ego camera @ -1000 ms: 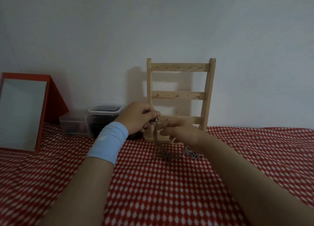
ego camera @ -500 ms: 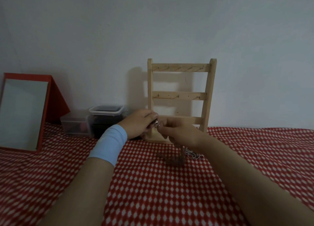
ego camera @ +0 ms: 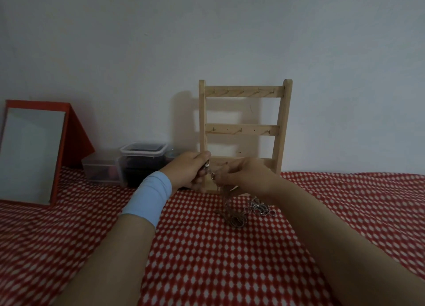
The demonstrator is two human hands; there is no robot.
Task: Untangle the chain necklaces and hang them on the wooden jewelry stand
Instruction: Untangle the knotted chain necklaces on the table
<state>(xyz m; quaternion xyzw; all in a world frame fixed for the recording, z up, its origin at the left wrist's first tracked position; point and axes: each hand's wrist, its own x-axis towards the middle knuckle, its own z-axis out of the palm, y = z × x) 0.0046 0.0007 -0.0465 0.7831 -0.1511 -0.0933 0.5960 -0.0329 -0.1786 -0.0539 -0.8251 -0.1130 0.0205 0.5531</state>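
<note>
- Left hand (ego camera: 188, 168): raised in front of the foot of the wooden jewelry stand (ego camera: 243, 131), fingers curled, thumb and fingertips pinching the clasp end of the chain necklaces (ego camera: 234, 213); a pale blue wristband (ego camera: 147, 197) circles the wrist
- Right hand (ego camera: 247, 177): just beside the left, fingers curled and pinching the same strand a little lower
- Chain necklaces: a short run spans the two pinches; the rest hangs from the right fingertips to a tangled heap on the tablecloth (ego camera: 207, 259), below that hand, with a brighter silver clump beside it
- Wooden jewelry stand: upright against the wall (ego camera: 207, 41), no chain on the hooks of its upper rungs
- Mirror (ego camera: 32, 154), red-framed, and plastic containers (ego camera: 142, 154): to the left
</note>
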